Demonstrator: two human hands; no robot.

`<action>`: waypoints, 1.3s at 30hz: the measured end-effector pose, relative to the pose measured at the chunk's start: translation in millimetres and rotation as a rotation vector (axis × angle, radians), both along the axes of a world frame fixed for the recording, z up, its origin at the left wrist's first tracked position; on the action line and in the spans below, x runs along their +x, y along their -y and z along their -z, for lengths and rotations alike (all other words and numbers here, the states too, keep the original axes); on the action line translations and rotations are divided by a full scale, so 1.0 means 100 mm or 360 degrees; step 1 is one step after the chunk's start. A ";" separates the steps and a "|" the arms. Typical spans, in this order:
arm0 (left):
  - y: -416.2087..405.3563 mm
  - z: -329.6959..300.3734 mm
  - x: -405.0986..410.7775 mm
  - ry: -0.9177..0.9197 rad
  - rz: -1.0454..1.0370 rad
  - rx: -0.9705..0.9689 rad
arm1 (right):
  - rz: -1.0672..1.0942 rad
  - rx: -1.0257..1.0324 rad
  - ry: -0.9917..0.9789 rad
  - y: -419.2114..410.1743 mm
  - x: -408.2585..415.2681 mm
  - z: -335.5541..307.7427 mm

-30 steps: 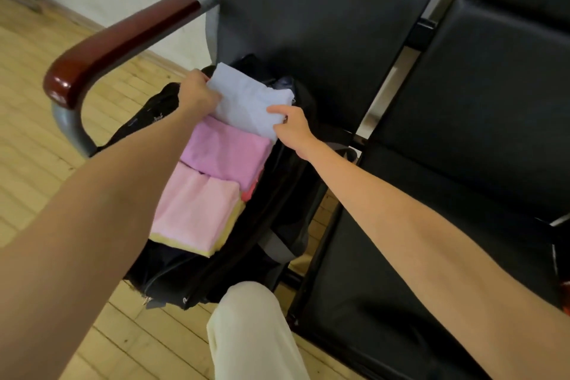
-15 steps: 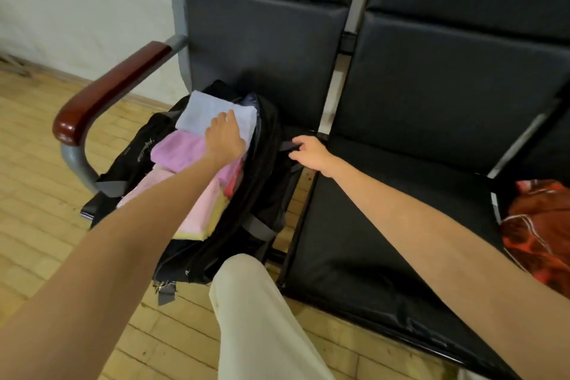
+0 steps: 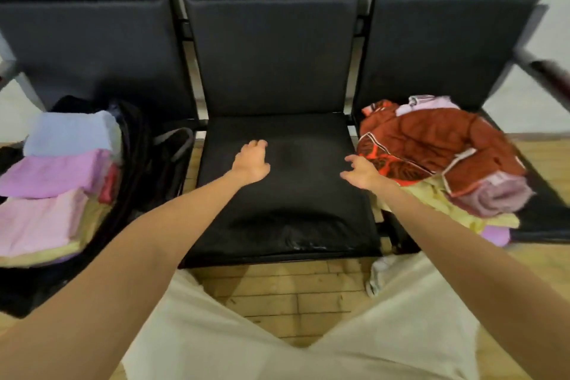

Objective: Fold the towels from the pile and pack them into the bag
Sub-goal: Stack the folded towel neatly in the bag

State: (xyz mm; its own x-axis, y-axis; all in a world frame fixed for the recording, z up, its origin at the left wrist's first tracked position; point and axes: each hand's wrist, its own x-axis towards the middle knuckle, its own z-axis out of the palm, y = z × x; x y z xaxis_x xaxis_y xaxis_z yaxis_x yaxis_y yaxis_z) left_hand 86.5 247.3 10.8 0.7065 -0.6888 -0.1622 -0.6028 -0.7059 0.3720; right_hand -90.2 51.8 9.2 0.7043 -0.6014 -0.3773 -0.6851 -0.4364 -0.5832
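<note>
A row of black seats [image 3: 277, 182] is standing on a wooden floor [image 3: 287, 296]. The bag [image 3: 145, 145] is sitting on the left seat, holding folded towels [image 3: 58, 176]; the pile [image 3: 438, 157] is lying on the right seat. Both hands, left hand [image 3: 251, 160] and right hand [image 3: 362, 173], are hovering empty with relaxed fingers over the middle seat.

Bag [image 3: 145, 170] is cut off by the left edge, and the folded towels [image 3: 58, 176] hide its inside; their edges are smeared by motion blur. Armrest [image 3: 546, 74] at far right is blurred and runs out of frame. In the pile [image 3: 438, 157], the rust towel covers the lower ones, so their count can't be told.
</note>
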 end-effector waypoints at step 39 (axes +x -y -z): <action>2.13 -0.48 -1.23 -0.0731 0.0182 -0.1160 | 0.0277 -0.0930 0.0532 1.36 -1.18 0.02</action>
State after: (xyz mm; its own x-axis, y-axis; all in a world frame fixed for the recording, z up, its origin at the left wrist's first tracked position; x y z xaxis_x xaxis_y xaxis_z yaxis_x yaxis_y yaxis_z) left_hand -36.4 34.7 59.1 0.5997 -0.7946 0.0949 -0.3348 -0.1415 0.9316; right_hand -208.6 -84.3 6.8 0.6011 -0.7547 0.2630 -0.5981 -0.6431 -0.4783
